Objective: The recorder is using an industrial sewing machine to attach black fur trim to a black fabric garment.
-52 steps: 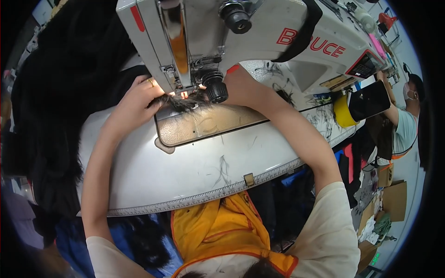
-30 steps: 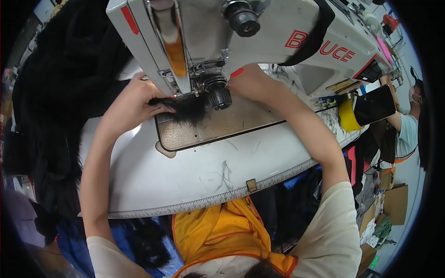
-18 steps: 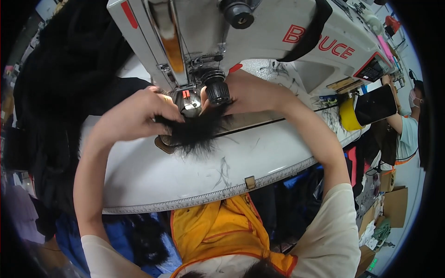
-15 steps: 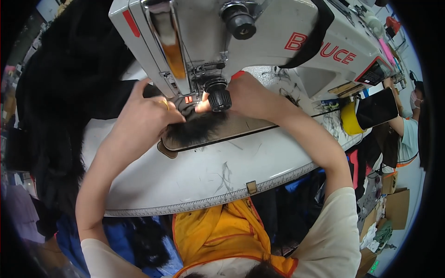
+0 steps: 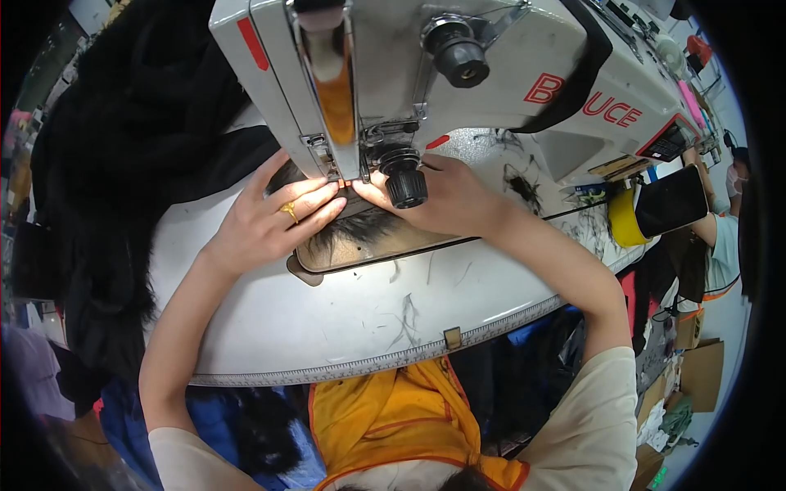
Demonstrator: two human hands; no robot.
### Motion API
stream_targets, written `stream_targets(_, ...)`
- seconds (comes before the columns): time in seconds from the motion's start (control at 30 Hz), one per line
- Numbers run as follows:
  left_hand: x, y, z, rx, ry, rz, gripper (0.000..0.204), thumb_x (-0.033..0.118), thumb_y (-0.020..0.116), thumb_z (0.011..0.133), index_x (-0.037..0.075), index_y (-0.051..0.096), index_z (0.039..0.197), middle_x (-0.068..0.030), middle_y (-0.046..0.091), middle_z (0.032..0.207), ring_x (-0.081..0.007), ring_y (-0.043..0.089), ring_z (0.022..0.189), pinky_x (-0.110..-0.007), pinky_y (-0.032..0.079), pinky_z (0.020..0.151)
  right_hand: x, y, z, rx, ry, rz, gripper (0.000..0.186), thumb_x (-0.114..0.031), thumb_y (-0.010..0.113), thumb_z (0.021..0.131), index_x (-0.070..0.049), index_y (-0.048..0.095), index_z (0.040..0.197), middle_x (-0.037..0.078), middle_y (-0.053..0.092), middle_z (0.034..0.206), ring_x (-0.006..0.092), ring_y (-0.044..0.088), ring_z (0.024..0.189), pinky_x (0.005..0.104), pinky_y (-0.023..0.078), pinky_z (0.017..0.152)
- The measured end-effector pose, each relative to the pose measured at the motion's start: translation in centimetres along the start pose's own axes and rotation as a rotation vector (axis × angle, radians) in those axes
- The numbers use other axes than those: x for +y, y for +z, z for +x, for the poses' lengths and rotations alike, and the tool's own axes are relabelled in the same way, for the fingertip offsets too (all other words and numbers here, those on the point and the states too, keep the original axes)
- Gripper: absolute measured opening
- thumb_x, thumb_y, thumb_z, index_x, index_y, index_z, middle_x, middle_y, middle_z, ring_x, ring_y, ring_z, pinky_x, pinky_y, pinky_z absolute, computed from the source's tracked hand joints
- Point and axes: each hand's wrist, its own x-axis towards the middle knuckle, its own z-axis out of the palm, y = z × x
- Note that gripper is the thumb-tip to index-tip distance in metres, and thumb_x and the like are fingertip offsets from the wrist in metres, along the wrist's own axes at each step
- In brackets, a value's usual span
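Black fur-like fabric (image 5: pixel 360 233) sat under the needle area of one white sewing machine (image 5: pixel 458 74), w/ both hands on it. Left hand (image 5: pixel 274 221) lay flat, fingers together and stretched toward 2 o'clock, a gold ring (image 5: pixel 289 212) on one finger, pressing the fabric down just at the machine's foot. Right hand (image 5: pixel 438 196) came in from 4 o'clock, fingers bunched and pinching the fabric edge right beside the black knob (image 5: pixel 406 178). Fingertips of the two hands nearly met under the machine head.

Count: two hands, one machine, one ring, one metal plate (image 5: pixel 377 250) set in the table, two black knobs on the machine, the upper one (image 5: pixel 458 56) at 12 o'clock.

Hard to see: needle and presser foot were hidden behind the machine head; most of the fabric piece was covered by the hands, so its outline couldn't be told. Big heap of black fabric (image 5: pixel 115 164) at 9–10 o'clock ran off into the dark rim.

Surface: white table (image 5: pixel 344 327), scuffed, loose dark threads on it, a ruler strip (image 5: pixel 393 360) along its near edge. Orange apron (image 5: pixel 393 417) at 6 o'clock. Another person (image 5: pixel 725 237) at 3 o'clock, partly cut off, near a dark phone screen (image 5: pixel 671 200) and a yellow roll (image 5: pixel 624 222). Cardboard boxes (image 5: pixel 700 372) at 4 o'clock.
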Motion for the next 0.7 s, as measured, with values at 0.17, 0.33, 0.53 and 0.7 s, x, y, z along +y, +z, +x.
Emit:
stream_targets(0.17,-0.3,-0.5,-0.1,-0.128,-0.114,-0.24,0.031,0.013,0.056,0.077,0.02,0.063,0.106,0.0032,0.06,0.113,-0.0134,0.056,0.104,-0.045,0.033,0.105,0.7,-0.5,-0.2,-0.116,0.024,0.26,0.037,-0.016,0.063,0.072,-0.021,0.063,0.108,-0.004,0.06,0.089,0.0153,0.061,0.078,0.0264,0.05,0.061)
stream_targets(0.33,-1.6,0.3,0.5,-0.123,-0.147,-0.307,0.03,0.013,0.054,0.078,0.02,0.064,0.106,0.0026,0.063,0.106,-0.0133,0.059,0.098,-0.047,0.03,0.105,1.4,-0.1,0.2,-0.001,0.008,0.011,0.007,-0.015,0.057,0.063,-0.013,0.052,0.066,0.0,0.049,0.078,0.0119,0.053,0.059,0.0243,0.045,0.053)
stream_targets(0.53,-1.1,0.7,0.3,-0.14,-0.178,-0.297,0.032,0.011,0.055,0.076,0.022,0.064,0.104,0.0023,0.064,0.098,-0.0135,0.061,0.091,-0.045,0.033,0.104,0.9,-0.4,0.0,0.014,0.078,0.02,0.007,-0.016,0.057,0.063,-0.013,0.053,0.067,-0.002,0.051,0.079,0.0122,0.055,0.059,0.025,0.046,0.053)
stream_targets(0.7,-1.0,0.0,0.4,-0.108,-0.186,-0.273,0.031,0.01,0.057,0.075,0.021,0.065,0.103,0.0021,0.064,0.098,-0.0135,0.061,0.092,-0.046,0.033,0.104,0.8,0.1,-0.3,0.009,0.078,0.017,0.007,-0.016,0.057,0.063,-0.015,0.053,0.069,-0.002,0.052,0.082,0.0114,0.054,0.058,0.0248,0.045,0.051)
